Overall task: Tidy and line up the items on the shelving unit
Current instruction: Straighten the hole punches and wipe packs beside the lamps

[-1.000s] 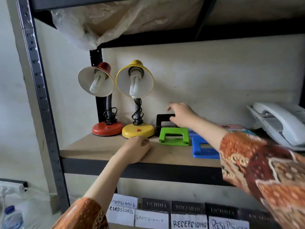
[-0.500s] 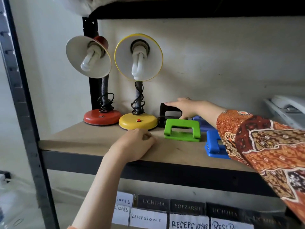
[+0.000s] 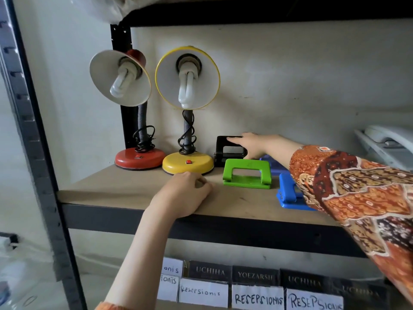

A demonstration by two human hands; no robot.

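On the wooden shelf (image 3: 107, 193) of the metal shelving unit, the right hand (image 3: 257, 145) reaches to the back and holds the black hole punch (image 3: 225, 153) — fingers laid over its top handle, thumb below at its right end. The punch stands against the wall, just beside the yellow desk lamp (image 3: 187, 108) and right behind the green hole punch (image 3: 247, 174), which sits nearer the front edge. The left hand (image 3: 183, 194) rests on the shelf close to the front, fingers loosely curled and holding nothing, touching or almost touching the rim of the yellow lamp's base. A red desk lamp (image 3: 131, 97) stands to the left of the yellow one, their bases just beside each other, both shades tilted toward the viewer. A blue hole punch (image 3: 288, 193) lies to the right of the green one, partly hidden by the patterned sleeve (image 3: 357, 189); another blue item behind it is mostly covered. A white telephone (image 3: 384, 142) sits at the far right — well apart from the punches.
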